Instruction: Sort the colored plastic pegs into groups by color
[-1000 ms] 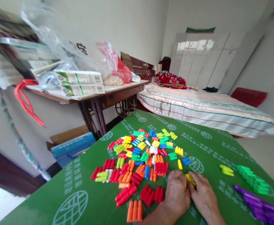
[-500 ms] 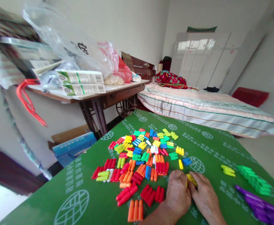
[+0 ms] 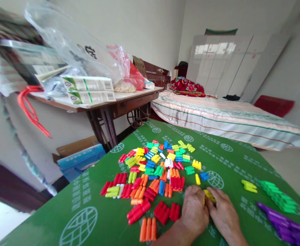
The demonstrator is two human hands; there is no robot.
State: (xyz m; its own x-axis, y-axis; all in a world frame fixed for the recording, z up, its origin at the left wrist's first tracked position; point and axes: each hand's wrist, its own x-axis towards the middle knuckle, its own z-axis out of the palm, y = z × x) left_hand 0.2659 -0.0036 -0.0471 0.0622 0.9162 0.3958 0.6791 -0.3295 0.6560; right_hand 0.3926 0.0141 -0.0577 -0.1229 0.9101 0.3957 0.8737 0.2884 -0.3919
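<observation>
My left hand and my right hand meet low over the green table, fingers curled in. Between them is a yellow bullet-shaped toy block, gripped by both hands and partly covered by the fingers. Left of my left hand lie red blocks and an orange block of joined tubes. Just beyond my fingertips are a single yellow block and a blue one. A wide scatter of red, orange, green, blue, white and yellow blocks spreads to the left and back.
On the right of the green table lie a yellow block, a joined green row and a joined purple piece. Behind stand a bed and a side table with boxes and plastic bags.
</observation>
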